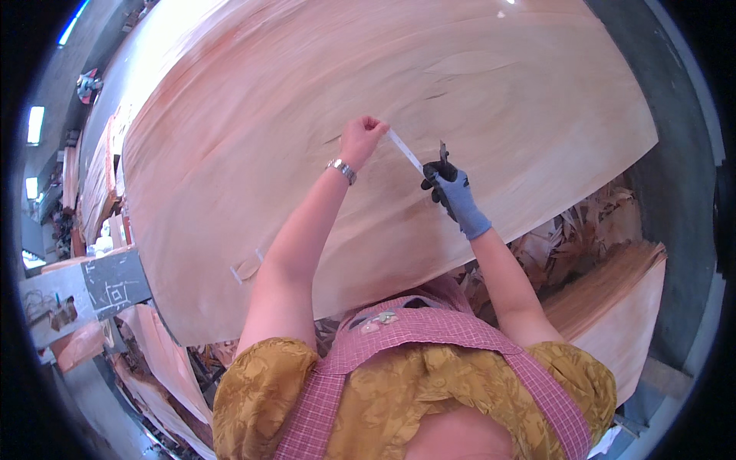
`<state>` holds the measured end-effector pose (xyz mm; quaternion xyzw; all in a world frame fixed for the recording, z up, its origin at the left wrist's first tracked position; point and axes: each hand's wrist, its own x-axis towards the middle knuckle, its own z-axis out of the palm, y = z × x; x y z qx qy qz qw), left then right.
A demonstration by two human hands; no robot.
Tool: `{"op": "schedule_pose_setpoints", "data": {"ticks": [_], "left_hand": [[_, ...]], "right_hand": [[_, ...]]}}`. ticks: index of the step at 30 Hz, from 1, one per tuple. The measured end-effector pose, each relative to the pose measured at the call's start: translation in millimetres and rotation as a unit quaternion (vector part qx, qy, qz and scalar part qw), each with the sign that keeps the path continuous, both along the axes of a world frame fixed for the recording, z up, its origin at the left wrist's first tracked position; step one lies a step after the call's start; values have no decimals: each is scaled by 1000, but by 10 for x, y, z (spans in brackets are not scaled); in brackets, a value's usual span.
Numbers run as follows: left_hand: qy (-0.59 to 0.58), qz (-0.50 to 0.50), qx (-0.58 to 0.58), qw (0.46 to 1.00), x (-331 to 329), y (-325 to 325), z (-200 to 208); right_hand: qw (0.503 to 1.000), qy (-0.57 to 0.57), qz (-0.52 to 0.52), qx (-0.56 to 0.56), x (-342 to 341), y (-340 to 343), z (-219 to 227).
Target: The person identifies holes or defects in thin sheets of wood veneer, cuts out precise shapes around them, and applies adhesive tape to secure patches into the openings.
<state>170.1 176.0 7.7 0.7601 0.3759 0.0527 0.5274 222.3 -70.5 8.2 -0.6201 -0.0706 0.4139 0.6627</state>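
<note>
A strip of white tape (405, 149) stretches between my two hands over a large, pale sheet of wood veneer (491, 115). My bare left hand (363, 138), with a metal watch at the wrist, pinches the tape's upper left end. My right hand (451, 188) wears a blue glove with dark fingers and is closed around a dark hand tool (443, 151); its narrow tip points away from me. Just what kind of tool it is cannot be made out. The tape's other end meets the gloved fingers. Two short white tape pieces (236, 275) lie on the veneer beside my left forearm, near a small split.
Dark cracks (435, 96) mark the veneer farther off. Torn veneer scraps (540, 245) and a thick veneer stack (613, 307) lie at the near right. On the left stands a grey board (116, 284) with chalk-like marks, with more veneer sheets (165, 353) below it.
</note>
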Motion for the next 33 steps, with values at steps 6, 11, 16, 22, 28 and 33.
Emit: {"op": "schedule_pose_setpoints", "data": {"ticks": [6,11,16,22,28,33], "left_hand": [[58,-62,95,992,1217,88,16],[93,-43,156,983,2037,245,-43],[162,-47,226,959,2282,287,-86],[-53,-190,470,860,1719,-146,-286],[-20,-231,472,851,1679,-267,-246],[115,-238,415,871,2122,-396,149]], "right_hand": [[998,-36,-36,-33,941,78,-109],[996,-61,-49,-40,1662,436,-178],[996,-36,-29,-73,2025,592,-319],[997,38,12,-67,2102,543,-275],[889,-405,95,-189,2620,517,-547],[978,-185,-38,-88,3646,81,-172]]}}
